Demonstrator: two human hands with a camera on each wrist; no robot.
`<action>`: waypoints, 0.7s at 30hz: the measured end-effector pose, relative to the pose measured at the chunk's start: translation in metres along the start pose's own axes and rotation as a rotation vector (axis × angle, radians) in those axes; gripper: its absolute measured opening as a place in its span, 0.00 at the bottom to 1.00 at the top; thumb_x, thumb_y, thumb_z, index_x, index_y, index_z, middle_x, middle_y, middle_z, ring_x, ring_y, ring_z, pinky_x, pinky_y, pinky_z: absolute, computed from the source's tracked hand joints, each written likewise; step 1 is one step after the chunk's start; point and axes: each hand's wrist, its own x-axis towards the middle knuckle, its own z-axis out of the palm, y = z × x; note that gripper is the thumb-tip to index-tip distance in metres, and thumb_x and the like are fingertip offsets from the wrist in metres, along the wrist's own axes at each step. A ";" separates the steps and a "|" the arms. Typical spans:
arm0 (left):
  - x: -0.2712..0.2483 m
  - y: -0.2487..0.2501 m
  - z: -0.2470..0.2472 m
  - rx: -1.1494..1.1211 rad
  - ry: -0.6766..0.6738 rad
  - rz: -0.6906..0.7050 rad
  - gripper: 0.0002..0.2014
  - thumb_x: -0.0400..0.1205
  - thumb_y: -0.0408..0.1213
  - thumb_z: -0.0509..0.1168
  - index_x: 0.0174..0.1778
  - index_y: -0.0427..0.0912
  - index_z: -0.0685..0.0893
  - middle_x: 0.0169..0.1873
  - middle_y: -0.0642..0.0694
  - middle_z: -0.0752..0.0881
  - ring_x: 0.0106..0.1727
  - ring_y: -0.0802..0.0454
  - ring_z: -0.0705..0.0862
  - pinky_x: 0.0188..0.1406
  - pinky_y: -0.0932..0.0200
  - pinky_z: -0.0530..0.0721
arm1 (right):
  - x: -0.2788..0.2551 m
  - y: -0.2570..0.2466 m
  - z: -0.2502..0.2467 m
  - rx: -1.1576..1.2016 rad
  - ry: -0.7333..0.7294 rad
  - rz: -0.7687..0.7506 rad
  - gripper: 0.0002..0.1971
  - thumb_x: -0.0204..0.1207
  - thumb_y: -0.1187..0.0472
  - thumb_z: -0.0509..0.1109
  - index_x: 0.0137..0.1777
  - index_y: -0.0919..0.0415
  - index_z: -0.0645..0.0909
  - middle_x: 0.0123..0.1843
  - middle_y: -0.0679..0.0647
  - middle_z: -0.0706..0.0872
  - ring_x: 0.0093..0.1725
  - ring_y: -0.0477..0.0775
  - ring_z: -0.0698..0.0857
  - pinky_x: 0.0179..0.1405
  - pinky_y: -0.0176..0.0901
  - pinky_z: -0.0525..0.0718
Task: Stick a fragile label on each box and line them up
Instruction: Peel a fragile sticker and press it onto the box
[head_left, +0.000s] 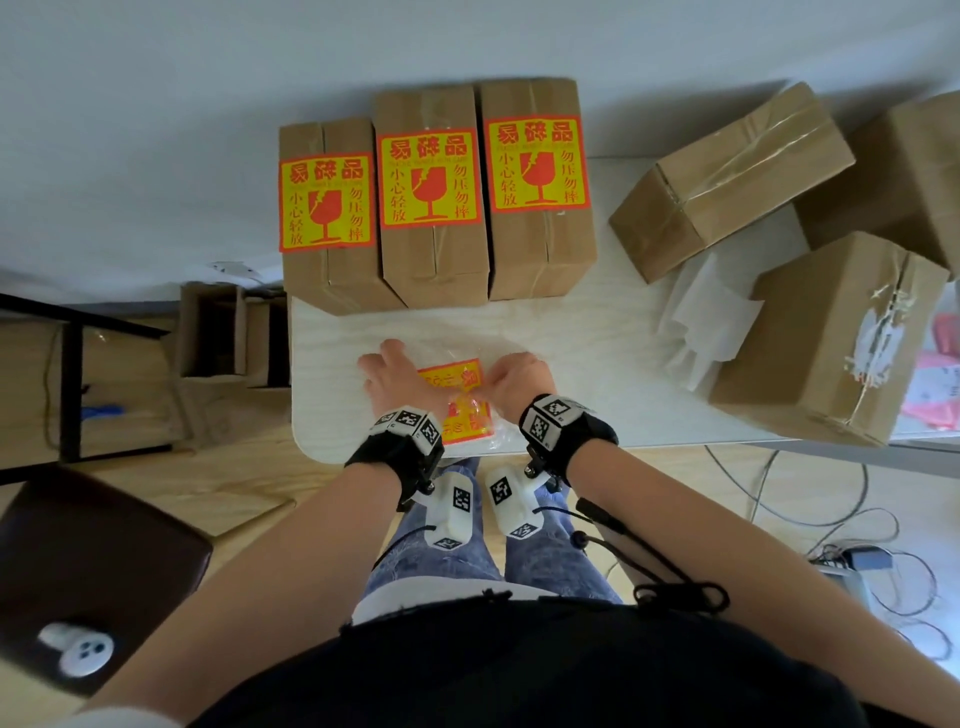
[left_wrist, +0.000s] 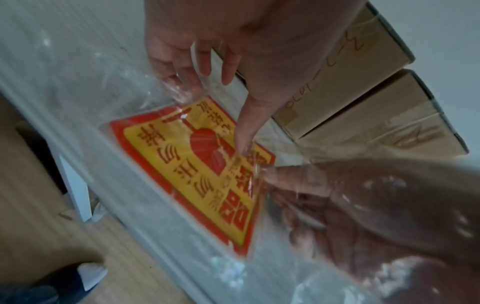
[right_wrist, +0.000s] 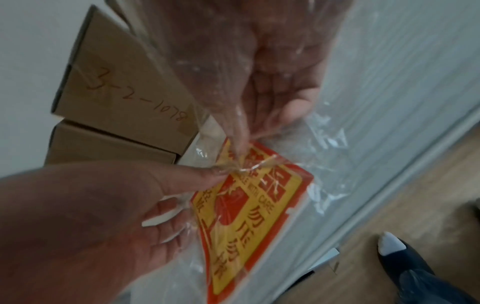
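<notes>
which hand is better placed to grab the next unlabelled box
Right, probably. Both pinch the label bag, but the right hand is nearer the unlabelled boxes; the left hand is by the labelled row.

Head view looks down from above; both wrist views look closely along the hands, sharing the label sheet.

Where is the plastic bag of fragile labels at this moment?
In the head view the plastic bag of labels lies at the near edge of the white table, between the left hand and the right hand, in front of the three labelled boxes.
</notes>
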 end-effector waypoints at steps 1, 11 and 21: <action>0.001 0.001 -0.003 -0.037 -0.021 -0.003 0.44 0.63 0.43 0.84 0.71 0.41 0.68 0.65 0.38 0.70 0.58 0.36 0.80 0.57 0.49 0.80 | -0.001 0.001 0.000 0.016 -0.003 -0.007 0.20 0.71 0.43 0.77 0.40 0.62 0.85 0.42 0.57 0.89 0.42 0.57 0.87 0.46 0.47 0.88; 0.007 0.004 -0.012 -0.130 -0.089 0.211 0.04 0.80 0.35 0.69 0.43 0.49 0.87 0.48 0.51 0.88 0.47 0.54 0.83 0.48 0.62 0.76 | -0.010 0.027 -0.016 0.068 0.093 -0.070 0.21 0.84 0.50 0.65 0.47 0.71 0.87 0.35 0.56 0.80 0.36 0.54 0.78 0.45 0.51 0.84; 0.010 0.038 -0.011 -0.011 -0.091 0.128 0.15 0.79 0.31 0.65 0.60 0.45 0.88 0.64 0.42 0.83 0.58 0.42 0.86 0.61 0.54 0.82 | -0.030 0.075 -0.074 0.339 0.567 -0.016 0.14 0.86 0.57 0.61 0.37 0.56 0.77 0.34 0.57 0.83 0.35 0.61 0.81 0.29 0.46 0.71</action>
